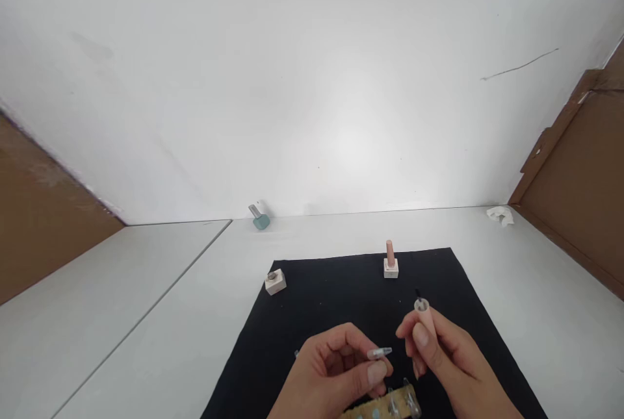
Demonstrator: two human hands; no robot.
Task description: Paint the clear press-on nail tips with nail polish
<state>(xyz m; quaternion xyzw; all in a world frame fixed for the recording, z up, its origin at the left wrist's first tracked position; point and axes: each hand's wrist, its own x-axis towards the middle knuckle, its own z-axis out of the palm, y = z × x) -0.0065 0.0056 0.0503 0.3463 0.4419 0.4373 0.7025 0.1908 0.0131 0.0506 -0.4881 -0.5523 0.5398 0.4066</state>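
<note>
My left hand [336,370] pinches a small, pale, tapered false nail tip [379,353] between thumb and fingers. In my right hand [446,351] is a pink nail polish cap [426,318], its dark brush pointing up and away from me. A gap separates the brush from the nail tip. Just below my left hand lies a tan strip [383,407] bearing several clear tips, partly hidden by that hand and cut off by the frame's lower edge. An uncapped white nail polish bottle [275,282] stands at the left of the black cloth [336,289].
A capped bottle with a pink top [390,262] stands near the cloth's far edge. Behind the cloth, a teal polish bottle [260,219] sits by the white wall [312,81]. Crumpled tissue [500,214] lies at the back right. Brown cardboard panels [585,172] border both sides.
</note>
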